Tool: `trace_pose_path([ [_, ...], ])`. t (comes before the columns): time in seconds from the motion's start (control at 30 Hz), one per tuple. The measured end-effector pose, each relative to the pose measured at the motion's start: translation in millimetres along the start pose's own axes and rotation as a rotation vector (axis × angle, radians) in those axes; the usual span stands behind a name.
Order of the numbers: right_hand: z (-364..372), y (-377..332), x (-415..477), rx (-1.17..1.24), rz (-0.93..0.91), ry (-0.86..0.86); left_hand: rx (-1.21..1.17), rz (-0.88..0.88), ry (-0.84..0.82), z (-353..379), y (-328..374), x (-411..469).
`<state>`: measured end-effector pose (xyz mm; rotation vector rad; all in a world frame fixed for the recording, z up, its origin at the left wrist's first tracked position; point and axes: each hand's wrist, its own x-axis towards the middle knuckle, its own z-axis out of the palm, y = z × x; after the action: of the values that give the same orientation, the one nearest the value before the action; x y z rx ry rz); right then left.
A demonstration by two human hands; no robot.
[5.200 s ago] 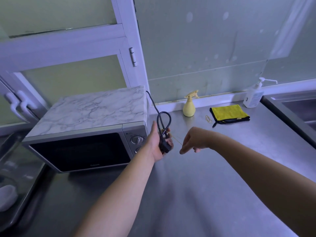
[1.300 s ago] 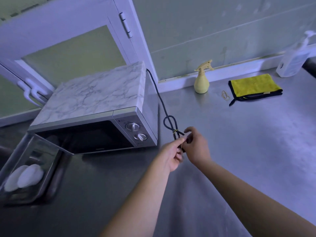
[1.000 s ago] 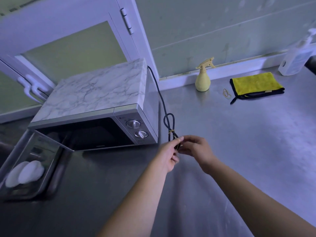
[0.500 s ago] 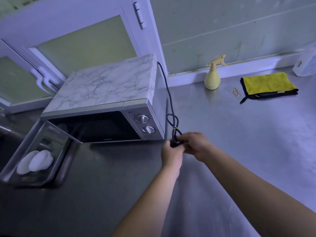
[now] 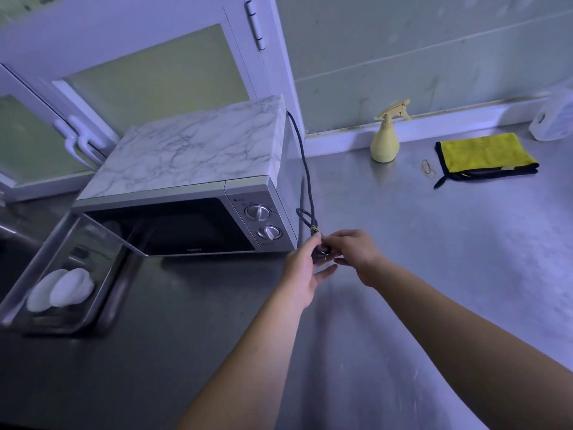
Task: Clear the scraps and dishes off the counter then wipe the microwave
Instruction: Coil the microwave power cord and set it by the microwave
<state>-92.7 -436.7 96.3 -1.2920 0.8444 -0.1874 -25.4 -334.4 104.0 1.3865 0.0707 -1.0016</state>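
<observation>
A silver microwave [image 5: 192, 181] with a marble-patterned top stands on the steel counter [image 5: 434, 259] at the left. Its black power cord [image 5: 305, 169] runs down its right side into a small loop bound by a yellow rubber band. Both hands meet at the cord's plug just right of the microwave's front corner. My left hand [image 5: 302, 271] touches the plug with its fingertips, the fingers loosely spread. My right hand [image 5: 356, 254] pinches the plug from the right. A folded yellow cloth [image 5: 483, 153] and a yellow spray bottle [image 5: 386, 141] sit at the back.
A loose rubber band [image 5: 428, 169] lies left of the cloth. A white soap dispenser [image 5: 555, 122] stands at the far right edge. A steel tray [image 5: 102, 293] holding white dishes sits left of the microwave. White cabinet doors rise behind.
The bundled cord came down from mid-air to the counter beside the microwave, now bound with a rubber band. My left hand's fingers have loosened from the plug over the last half second.
</observation>
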Motion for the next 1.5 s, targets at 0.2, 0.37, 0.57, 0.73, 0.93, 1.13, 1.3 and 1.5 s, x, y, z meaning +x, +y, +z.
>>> trace_pose_path([
  [0.2, -17.7, -9.9, 3.2, -0.026, -0.032, -0.15, -0.008, -0.047, -0.011, -9.0, 15.1, 1.2],
  [0.37, -33.4, -20.4, 11.9, -0.185, -0.147, -0.117, 0.015, -0.076, -0.001, -19.8, 13.8, 2.5],
  [0.57, -15.9, -22.0, 23.5, -0.102, -0.28, 0.067, 0.214, -0.037, -0.029, -16.9, 4.9, 5.0],
  [0.73, -14.2, -8.9, 25.9, 0.04, -0.252, 0.153, 0.221, -0.036, -0.032, -21.9, 5.2, 5.3],
  [0.93, -20.9, 0.9, 16.9, 0.267, -0.019, 0.223, 0.296, 0.008, 0.041, -27.4, -4.7, 6.3],
  [1.13, 14.4, -0.4, -2.2, 0.1, -0.003, -0.105, 0.657, 0.156, 0.0, -14.0, -12.5, 11.8],
  [1.3, 4.1, 3.4, 25.3, -0.034, 0.068, 0.132, 0.926, 0.069, -0.167, -22.3, -11.6, 10.3],
  [1.5, -25.3, 35.9, 64.2, -0.361, 0.106, 0.257, 0.773, 0.014, 0.013, -77.5, -16.3, 4.4],
])
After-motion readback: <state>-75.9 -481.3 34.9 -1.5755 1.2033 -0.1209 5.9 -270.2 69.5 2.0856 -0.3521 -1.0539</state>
